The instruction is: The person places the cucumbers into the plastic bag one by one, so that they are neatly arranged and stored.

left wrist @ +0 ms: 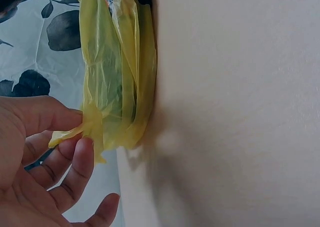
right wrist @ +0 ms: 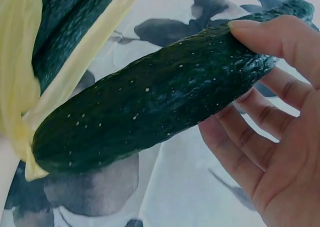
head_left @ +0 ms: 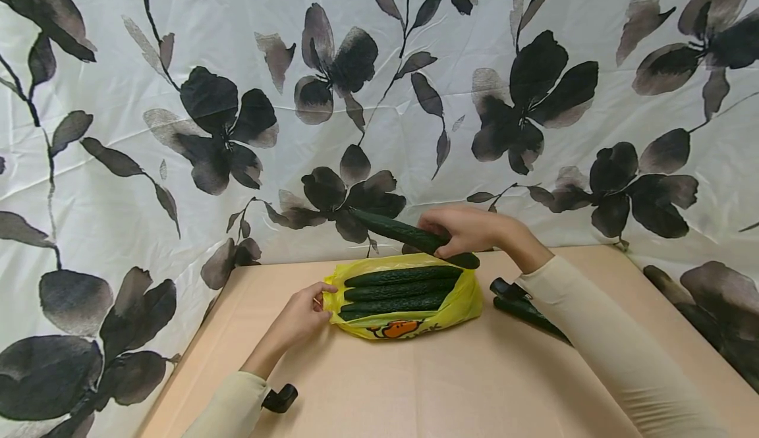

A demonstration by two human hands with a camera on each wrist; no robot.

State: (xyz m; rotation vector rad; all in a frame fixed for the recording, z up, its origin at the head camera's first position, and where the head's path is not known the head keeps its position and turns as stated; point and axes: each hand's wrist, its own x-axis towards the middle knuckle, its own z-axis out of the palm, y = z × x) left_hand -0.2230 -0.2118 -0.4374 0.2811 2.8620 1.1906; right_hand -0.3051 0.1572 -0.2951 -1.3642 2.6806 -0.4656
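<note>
A yellow plastic bag [head_left: 415, 330] lies on the table with its opening spread, showing several dark green cucumbers [head_left: 403, 291] side by side inside. At the bag's left end, my left hand [head_left: 301, 316] pinches the thin plastic between thumb and fingers, as the left wrist view shows with the gathered corner [left wrist: 90, 124]. My right hand [head_left: 465, 230] grips another cucumber [head_left: 391, 227] around its middle, thumb on one side and fingers on the other. This cucumber [right wrist: 135, 102] is tilted over the bag's back right edge, its far end pointing up and left.
Right of the bag, another cucumber [head_left: 528, 316] lies on the table [head_left: 379, 385], partly hidden by my right sleeve [head_left: 605, 339] and wrist camera. Behind the table's back edge hangs a white cloth [head_left: 439, 194] printed with dark flowers.
</note>
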